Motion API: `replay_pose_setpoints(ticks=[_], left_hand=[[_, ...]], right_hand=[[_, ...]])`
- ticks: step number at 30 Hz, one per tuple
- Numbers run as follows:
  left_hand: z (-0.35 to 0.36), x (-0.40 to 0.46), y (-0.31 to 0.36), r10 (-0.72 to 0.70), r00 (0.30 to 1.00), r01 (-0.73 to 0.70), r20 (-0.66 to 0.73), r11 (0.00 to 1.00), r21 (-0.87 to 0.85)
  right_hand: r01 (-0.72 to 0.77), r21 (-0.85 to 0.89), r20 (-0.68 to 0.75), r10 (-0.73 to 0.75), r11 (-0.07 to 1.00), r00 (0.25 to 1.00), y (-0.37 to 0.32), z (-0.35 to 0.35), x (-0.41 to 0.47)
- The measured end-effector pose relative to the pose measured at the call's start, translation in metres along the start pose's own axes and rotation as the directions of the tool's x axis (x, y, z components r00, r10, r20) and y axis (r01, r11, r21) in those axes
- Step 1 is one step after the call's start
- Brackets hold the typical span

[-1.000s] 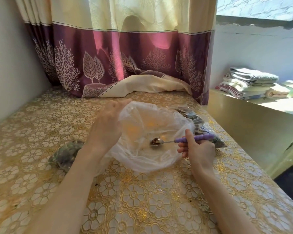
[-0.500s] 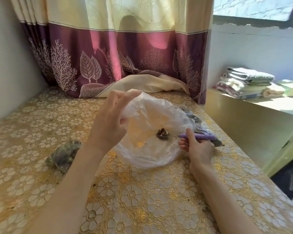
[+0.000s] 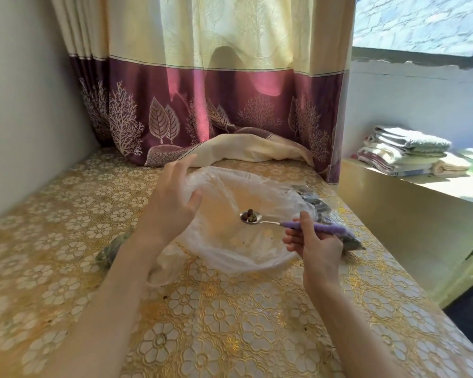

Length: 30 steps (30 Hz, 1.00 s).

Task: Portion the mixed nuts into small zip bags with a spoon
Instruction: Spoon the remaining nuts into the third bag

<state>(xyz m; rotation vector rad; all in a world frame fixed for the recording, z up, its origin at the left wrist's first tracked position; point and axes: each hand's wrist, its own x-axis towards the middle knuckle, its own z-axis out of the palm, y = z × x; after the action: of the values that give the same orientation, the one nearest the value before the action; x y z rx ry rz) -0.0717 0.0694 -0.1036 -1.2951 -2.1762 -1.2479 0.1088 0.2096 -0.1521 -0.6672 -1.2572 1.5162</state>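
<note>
A large clear plastic bag [image 3: 238, 241] lies open on the table's middle, nearly empty. My left hand [image 3: 172, 203] grips its left rim and holds the mouth up. My right hand [image 3: 316, 241] holds a spoon [image 3: 279, 221] by its purple handle, the metal bowl inside the bag with a few nuts [image 3: 250, 214] in it. Filled small zip bags [image 3: 328, 211] lie behind my right hand, partly hidden by it and by the big bag. Another filled bag of nuts [image 3: 112, 249] sits left of my left forearm.
The table wears a gold floral cloth [image 3: 202, 323]. A purple and cream curtain [image 3: 216, 113] hangs at the back with its hem on the table. The table's right edge drops to a yellow-green ledge [image 3: 410, 214] with folded towels [image 3: 404, 151]. A wall stands on the left.
My left hand lifted the bag's rim and spread its fingers. The spoon rose with nuts in its bowl and shifted slightly within the bag.
</note>
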Motion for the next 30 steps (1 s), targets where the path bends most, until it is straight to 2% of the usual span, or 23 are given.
replay_pose_setpoints(ticks=[6, 9, 11, 13, 15, 16, 19, 24, 26, 29, 30], left_hand=[[-0.052, -0.034, -0.029, -0.038, 0.984, 0.038, 0.173, 0.999, 0.003], [-0.065, -0.053, -0.046, -0.119, 0.958, 0.108, 0.262, 0.993, 0.055], [-0.086, -0.076, -0.058, -0.217, 0.914, 0.203, 0.342, 0.976, 0.077], [-0.084, -0.084, -0.064, -0.254, 0.827, 0.265, 0.501, 0.963, 0.05], [-0.078, -0.086, -0.069, -0.244, 0.762, 0.203, 0.599, 0.97, 0.137], [-0.077, -0.085, -0.072, -0.238, 0.762, 0.16, 0.602, 0.97, 0.181], [-0.073, -0.083, -0.08, -0.219, 0.823, 0.094, 0.524, 0.963, 0.254], [-0.069, -0.091, -0.09, -0.201, 0.856, 0.098, 0.477, 0.968, 0.231], [-0.065, -0.093, -0.092, -0.192, 0.866, 0.103, 0.462, 0.972, 0.212], [-0.061, -0.091, -0.094, -0.228, 0.883, 0.166, 0.411, 0.969, 0.181], [-0.061, -0.09, -0.095, -0.228, 0.892, 0.167, 0.39, 0.969, 0.185]], right_hand=[[-0.046, 0.038, 0.159, 0.04, 0.998, 0.987, -0.014, 0.02, -0.02], [-0.052, 0.037, 0.237, 0.042, 0.998, 0.971, -0.018, 0.021, -0.026], [-0.062, 0.005, 0.311, 0.058, 0.998, 0.949, -0.019, 0.031, -0.045], [-0.069, -0.035, 0.357, 0.077, 0.997, 0.931, -0.018, 0.03, -0.05], [-0.068, -0.09, 0.397, 0.098, 0.994, 0.912, -0.016, 0.034, -0.056], [-0.064, -0.109, 0.413, 0.104, 0.992, 0.905, -0.014, 0.038, -0.06], [-0.021, -0.172, 0.446, 0.097, 0.985, 0.89, -0.014, 0.055, -0.066], [0.189, -0.259, 0.508, -0.033, 0.947, 0.861, -0.031, 0.091, -0.053], [0.317, -0.334, 0.6, -0.06, 0.888, 0.798, -0.039, 0.103, -0.048], [0.463, -0.401, 0.761, 0.006, 0.79, 0.649, -0.047, 0.113, -0.045], [0.491, -0.397, 0.779, 0.003, 0.776, 0.627, -0.049, 0.113, -0.044]])
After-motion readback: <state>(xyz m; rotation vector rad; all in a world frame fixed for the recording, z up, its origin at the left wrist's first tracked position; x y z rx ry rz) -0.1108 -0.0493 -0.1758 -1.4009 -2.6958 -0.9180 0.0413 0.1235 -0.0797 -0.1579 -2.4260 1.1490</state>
